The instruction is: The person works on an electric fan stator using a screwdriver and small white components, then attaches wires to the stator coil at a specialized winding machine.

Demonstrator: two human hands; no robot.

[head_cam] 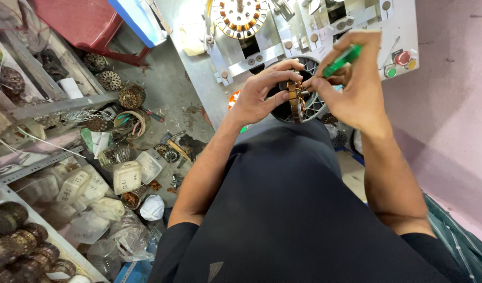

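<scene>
Copper-wound motor core (295, 100), ring-shaped and seen edge-on, sits upright between two bare hands above the near edge of a grey metal bench (199, 68). Left hand (259, 94) curls its fingers around the core's left side. Right hand (351, 86) touches the core's right side with its fingertips while its fingers close around a green tool (341, 61). Farther along the bench, a machine (324, 26) carries a second wound core (240, 17). Left, the floor (167, 94) holds scattered cores and white plastic tubs (126, 177).

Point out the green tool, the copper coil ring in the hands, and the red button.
Green tool (341, 61), head view, on its handle.
Coil ring (295, 102), head view, on its edge.
Red button (402, 58), head view, on its cap.
</scene>
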